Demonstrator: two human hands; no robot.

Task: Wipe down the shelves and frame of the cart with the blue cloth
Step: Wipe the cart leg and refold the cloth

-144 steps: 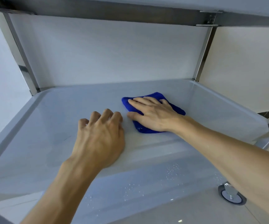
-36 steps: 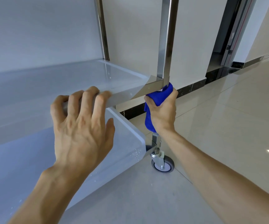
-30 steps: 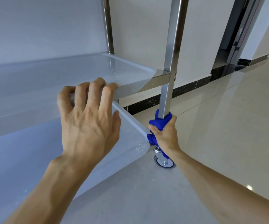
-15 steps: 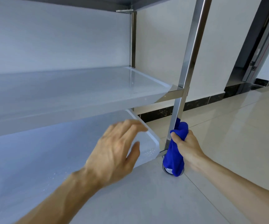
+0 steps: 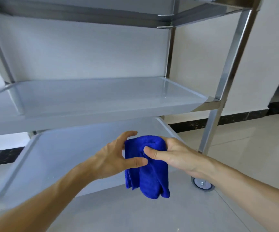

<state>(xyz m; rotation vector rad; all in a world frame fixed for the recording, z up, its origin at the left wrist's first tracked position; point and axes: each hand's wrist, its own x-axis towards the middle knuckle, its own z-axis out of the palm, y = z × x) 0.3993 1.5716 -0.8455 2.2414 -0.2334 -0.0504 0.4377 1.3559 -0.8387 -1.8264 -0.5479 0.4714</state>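
blue cloth held between two hands in front of the cart

the blue cloth (image 5: pixel 148 166) is soft and light, so it will bend and fold under any small pull and cannot keep a shape by itself. it hangs down from the hands in loose folds, with the lower ends free in the air above the floor (image 5: pixel 236 156). in my judgement the best place to take it is the bunched upper part, where many layers come together; a grip on one free corner would let the rest swing and open.

the right hand (image 5: pixel 174 156) grasps this upper part, the thumb pressed on the front of the fabric and the fingers wrapped behind it. the left hand (image 5: pixel 117 156) comes from the other side with curved fingers: its thumb touches the cloth edge and the fingertips reach over the top, but whether it really pinches the fabric i cannot tell. both forearms stretch forward and meet in the middle.

behind the hands is the lower shelf (image 5: pixel 60 156) of the cart, above them the middle shelf (image 5: pixel 101 97). to the right of the right hand stands the steel post (image 5: pixel 219 97), with a caster wheel (image 5: pixel 202 183) just below that wrist.
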